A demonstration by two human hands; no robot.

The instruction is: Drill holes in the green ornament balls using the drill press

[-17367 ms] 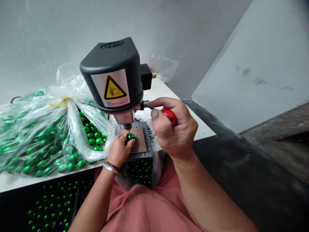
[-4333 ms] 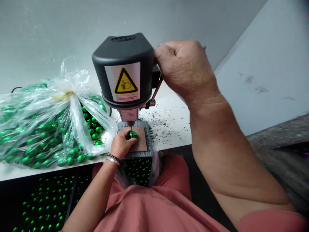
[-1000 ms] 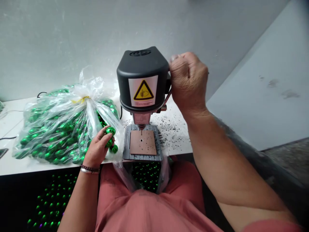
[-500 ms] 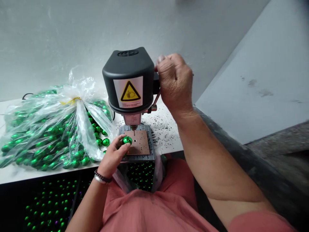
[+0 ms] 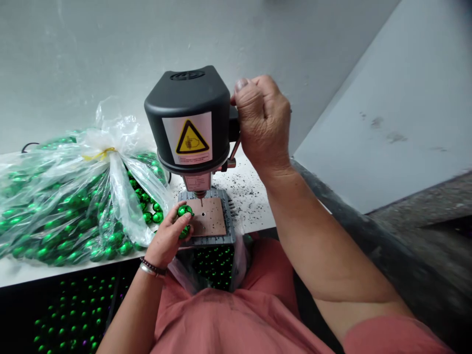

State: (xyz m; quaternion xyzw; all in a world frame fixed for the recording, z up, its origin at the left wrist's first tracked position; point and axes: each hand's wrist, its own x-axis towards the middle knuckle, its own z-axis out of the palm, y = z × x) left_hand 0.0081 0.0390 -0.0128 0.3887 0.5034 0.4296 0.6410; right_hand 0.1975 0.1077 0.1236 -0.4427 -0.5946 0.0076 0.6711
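Note:
My left hand (image 5: 168, 235) is closed around shiny green balls; one green ball (image 5: 185, 211) shows between thumb and forefinger, and a second green ball (image 5: 184, 231) sits below the thumb. They are at the left edge of a brown board (image 5: 212, 221) with a small hole, on the grey base (image 5: 230, 231) of a bench drill press. Above the board hangs the thin drill bit (image 5: 201, 202), apart from the balls. My right hand (image 5: 263, 120) is wrapped round the feed lever (image 5: 235, 148) beside the black drill press head (image 5: 188, 105).
A tied clear plastic bag (image 5: 66, 211) full of green balls lies on the white table (image 5: 254, 216), with loose balls (image 5: 153, 214) at its opening. Dark shavings are scattered right of the base. More green balls (image 5: 214, 265) lie below the table edge. A wall stands behind.
My left hand has turned and drawn slightly left, and a second green ball now shows under the thumb. The right hand stays on the lever. The whole view has shifted a little.

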